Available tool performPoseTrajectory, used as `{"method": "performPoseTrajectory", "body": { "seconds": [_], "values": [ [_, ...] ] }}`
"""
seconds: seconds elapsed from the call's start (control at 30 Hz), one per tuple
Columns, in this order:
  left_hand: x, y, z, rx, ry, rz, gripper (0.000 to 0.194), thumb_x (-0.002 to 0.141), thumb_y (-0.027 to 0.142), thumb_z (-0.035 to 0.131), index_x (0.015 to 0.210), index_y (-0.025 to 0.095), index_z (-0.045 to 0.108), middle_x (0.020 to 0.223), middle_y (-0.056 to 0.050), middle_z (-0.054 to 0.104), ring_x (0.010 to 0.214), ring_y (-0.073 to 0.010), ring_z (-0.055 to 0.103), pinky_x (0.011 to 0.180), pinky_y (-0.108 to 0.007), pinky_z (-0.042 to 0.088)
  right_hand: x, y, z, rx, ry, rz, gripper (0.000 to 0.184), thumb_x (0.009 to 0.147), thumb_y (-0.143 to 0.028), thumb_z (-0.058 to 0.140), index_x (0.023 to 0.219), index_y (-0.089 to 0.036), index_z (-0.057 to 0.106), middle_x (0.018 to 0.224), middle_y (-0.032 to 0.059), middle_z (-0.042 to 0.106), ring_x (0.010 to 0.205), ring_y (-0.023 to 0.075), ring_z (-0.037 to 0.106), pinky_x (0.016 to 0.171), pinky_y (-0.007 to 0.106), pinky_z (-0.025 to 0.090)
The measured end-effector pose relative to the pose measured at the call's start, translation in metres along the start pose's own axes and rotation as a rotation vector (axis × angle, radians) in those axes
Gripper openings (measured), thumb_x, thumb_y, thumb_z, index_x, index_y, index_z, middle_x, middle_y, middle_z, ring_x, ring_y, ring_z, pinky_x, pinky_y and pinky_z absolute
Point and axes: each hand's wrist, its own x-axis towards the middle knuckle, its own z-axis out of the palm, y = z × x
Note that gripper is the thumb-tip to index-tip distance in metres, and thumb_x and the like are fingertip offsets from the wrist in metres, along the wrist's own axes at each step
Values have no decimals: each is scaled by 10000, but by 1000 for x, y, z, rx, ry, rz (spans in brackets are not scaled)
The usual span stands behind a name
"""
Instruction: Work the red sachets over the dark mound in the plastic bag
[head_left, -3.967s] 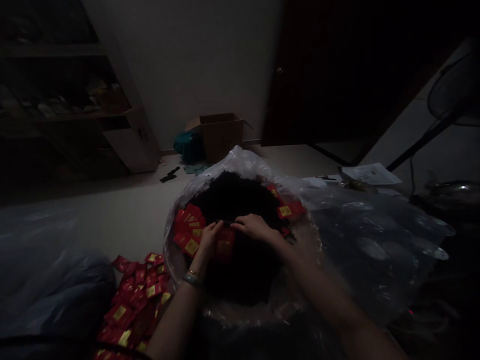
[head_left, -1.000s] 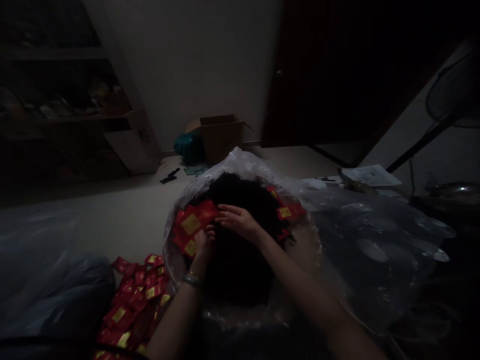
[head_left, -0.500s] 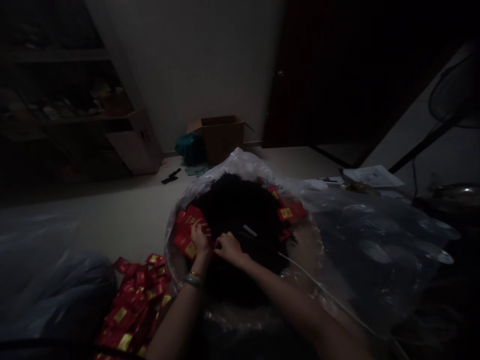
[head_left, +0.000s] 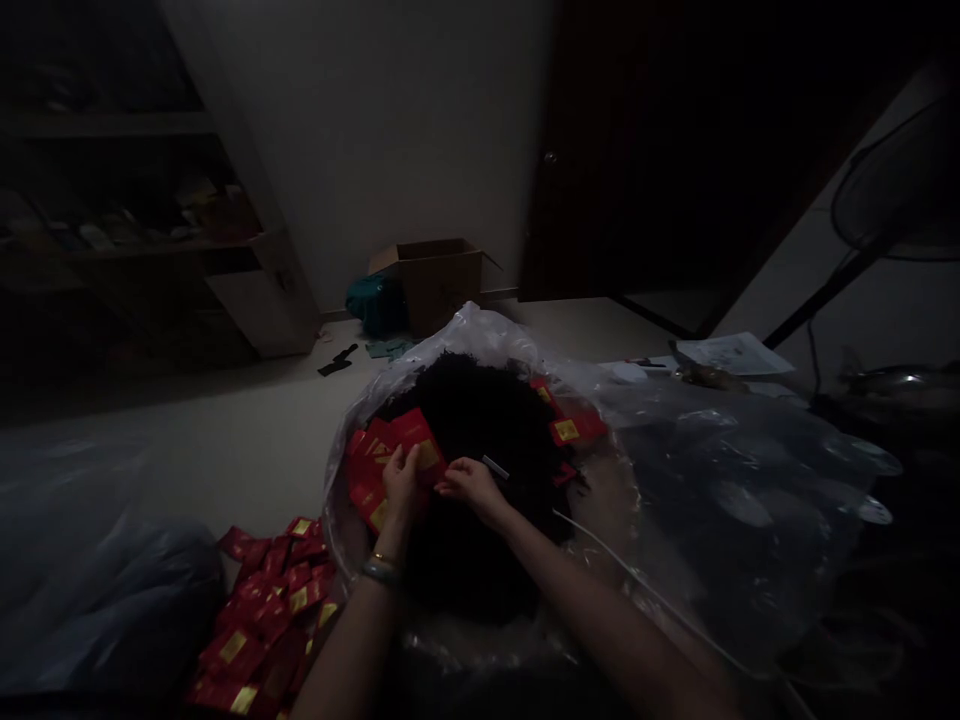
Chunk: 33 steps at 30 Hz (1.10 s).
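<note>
A red sachet with a gold label (head_left: 429, 455) is upright between my hands, over a plastic-lined round container. My left hand (head_left: 401, 480) is closed on its lower left side. My right hand (head_left: 471, 487) pinches at its lower right edge; the fingertips are partly hidden. Dark, loose, leaf-like material (head_left: 480, 400) fills the container, inside a clear plastic liner (head_left: 487, 325). More red sachets (head_left: 367, 475) lie on the material at the left, behind my left hand. A short white strip (head_left: 495, 467) shows on the dark material just right of my right hand.
A heap of red sachets (head_left: 262, 610) lies at lower left. Two or three sachets (head_left: 568, 430) rest at the container's right. A white cord (head_left: 637, 575) runs to lower right. Clear plastic sheeting (head_left: 735, 480) spreads right. A cardboard box (head_left: 442, 285) stands behind.
Four seconds ago both hands held a sachet further right. My right hand later dipped down, and the white strip and cord appeared. Now a sachet is raised between both hands.
</note>
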Motion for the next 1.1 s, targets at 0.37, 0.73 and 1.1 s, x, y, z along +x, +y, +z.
{"method": "performPoseTrajectory", "body": {
  "seconds": [0.37,0.73,1.1],
  "values": [
    [-12,5,3,297,-199,148,298,730,367,598,896,147,712,822,-47,730,723,-183,633,656,-256,481,21,-52,-19,-770,68,-739,497,830,-93,442,1319,-169,496,1320,122,520,1215,235,440,1059,436,374],
    [-11,0,3,325,-213,180,266,724,296,610,930,165,718,892,-76,737,798,-223,652,722,-306,486,22,-65,-22,-902,143,-638,287,864,-179,505,1123,-165,629,1016,119,603,981,255,489,896,416,441],
    [-12,2,2,310,-213,183,251,717,285,625,919,170,718,911,-81,735,838,-229,660,782,-333,495,21,-67,-26,-955,101,-555,174,805,-266,653,940,-158,677,902,92,613,898,235,490,793,359,458]
  ]
}}
